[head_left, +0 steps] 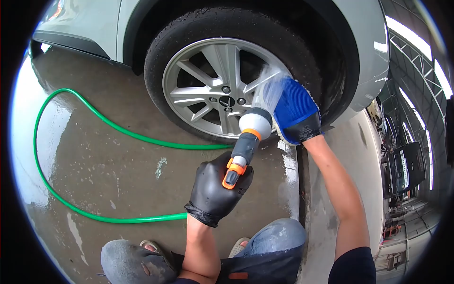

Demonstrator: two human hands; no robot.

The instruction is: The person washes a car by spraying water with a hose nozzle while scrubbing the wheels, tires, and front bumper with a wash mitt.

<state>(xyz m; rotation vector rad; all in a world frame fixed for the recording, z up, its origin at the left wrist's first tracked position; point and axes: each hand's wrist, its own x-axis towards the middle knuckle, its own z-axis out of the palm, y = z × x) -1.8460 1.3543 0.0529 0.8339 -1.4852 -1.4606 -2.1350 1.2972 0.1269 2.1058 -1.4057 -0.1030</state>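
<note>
My left hand [216, 187], in a black glove, is closed around the handle of a hose spray nozzle [249, 141] with a grey and orange body. Water fans out of its white head toward the upper right. A blue wash mitt [297, 106] with a pale fluffy edge covers my right hand [306, 128], whose black glove cuff shows at the wrist. The mitt is at the right side of the silver alloy wheel [227, 71], by the rim and the black tyre [158, 61], in the spray. My right fingers are hidden inside it.
A green hose [113, 125] loops over the wet concrete floor [137, 175] on the left. The light-coloured car body [90, 23] arches above the wheel. A floor groove [302, 189] runs on the right. My bent knees [279, 236] are below, and a dark vehicle [409, 165] stands far right.
</note>
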